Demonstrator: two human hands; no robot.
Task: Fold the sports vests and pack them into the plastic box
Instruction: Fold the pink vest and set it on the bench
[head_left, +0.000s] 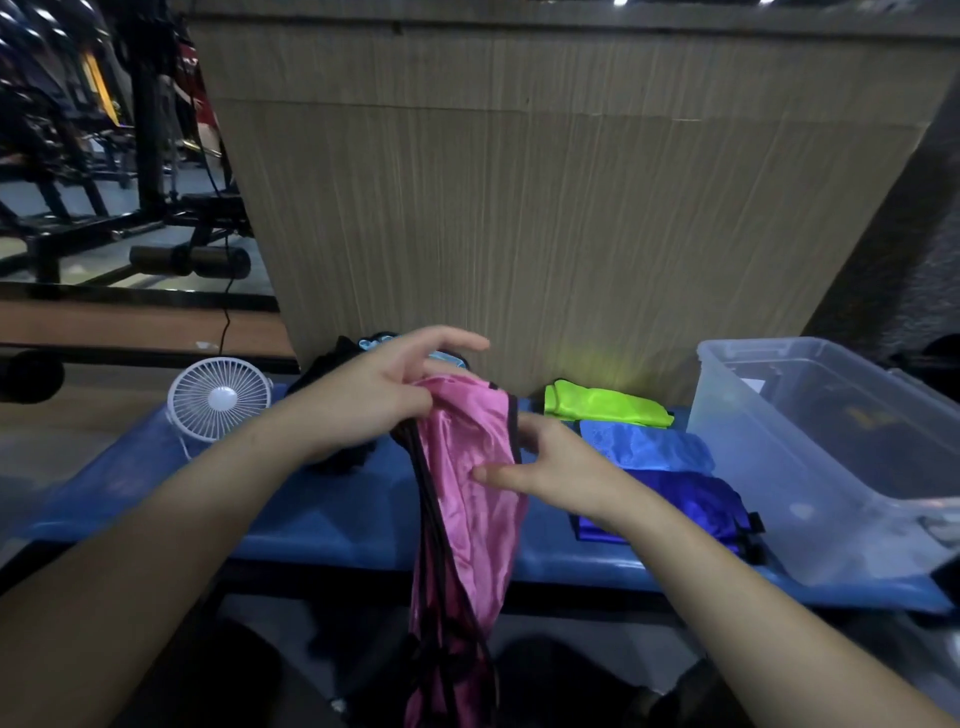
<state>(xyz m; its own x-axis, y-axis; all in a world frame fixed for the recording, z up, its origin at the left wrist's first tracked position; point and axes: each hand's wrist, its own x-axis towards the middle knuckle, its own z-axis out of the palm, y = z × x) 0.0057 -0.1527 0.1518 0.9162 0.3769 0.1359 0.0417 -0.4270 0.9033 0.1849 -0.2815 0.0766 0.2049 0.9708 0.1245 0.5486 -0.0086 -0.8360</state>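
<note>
The left hand (384, 400) is gripping the top of a pink vest (467, 499), and the right hand (550, 462) is touching its side. A plastic box (831, 457) is standing at the right on the blue table (337, 514).

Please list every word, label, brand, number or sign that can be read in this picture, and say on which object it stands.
No text can be read here.
Plastic box: a pale label inside, too blurred to read.
Red item by the gym equipment: faint white marks, too small to read.
Pink vest, green vest, light blue vest, dark blue vest, fan: no print visible.
</note>
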